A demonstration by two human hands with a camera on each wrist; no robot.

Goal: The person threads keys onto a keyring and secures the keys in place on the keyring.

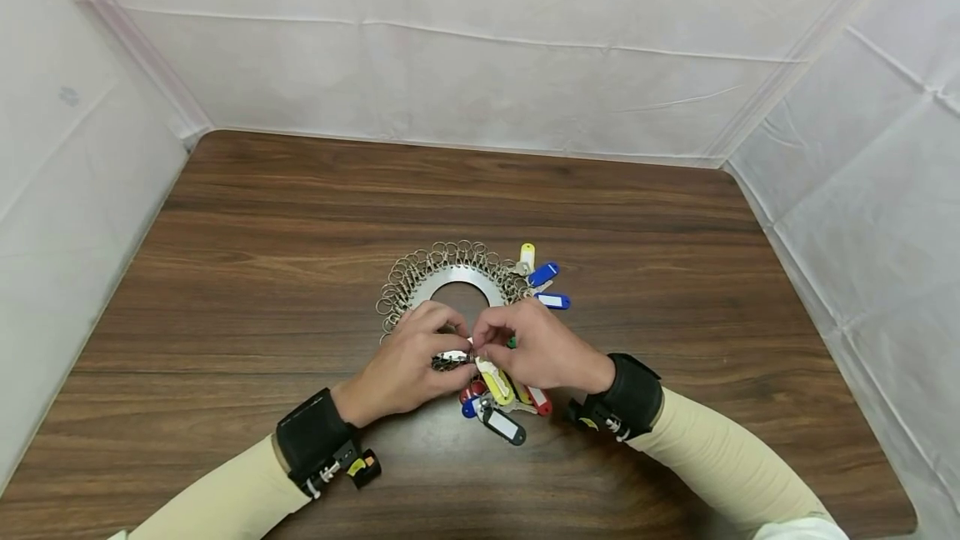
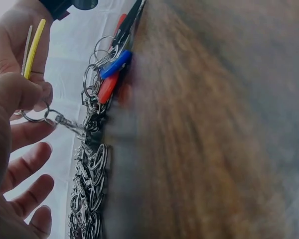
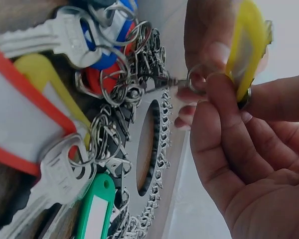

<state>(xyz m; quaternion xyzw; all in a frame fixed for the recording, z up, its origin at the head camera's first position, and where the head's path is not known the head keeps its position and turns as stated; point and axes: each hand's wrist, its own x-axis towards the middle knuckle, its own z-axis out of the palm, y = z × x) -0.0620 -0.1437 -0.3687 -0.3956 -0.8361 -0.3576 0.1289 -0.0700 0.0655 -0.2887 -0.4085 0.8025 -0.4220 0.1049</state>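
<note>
A round metal key holder (image 1: 459, 271), ringed with small clips and split rings, lies on the table in front of me. My left hand (image 1: 416, 357) pinches a split ring (image 2: 35, 118) between thumb and index finger, its other fingers spread. That ring hangs from a clip (image 2: 65, 122) drawn out from the holder. Close against it, my right hand (image 1: 543, 348) pinches the end of a yellow key tag (image 3: 246, 45) with a key behind it. The fingertips of both hands nearly meet around the ring.
Tags and keys hang at the holder's right side: a green tag (image 3: 95, 209), a red tag (image 3: 25, 114), blue tags (image 1: 543, 274) and a black tag (image 1: 504, 426). Bare clips line the left and far rim. White sheets (image 1: 480, 82) enclose the wooden table (image 1: 225, 290).
</note>
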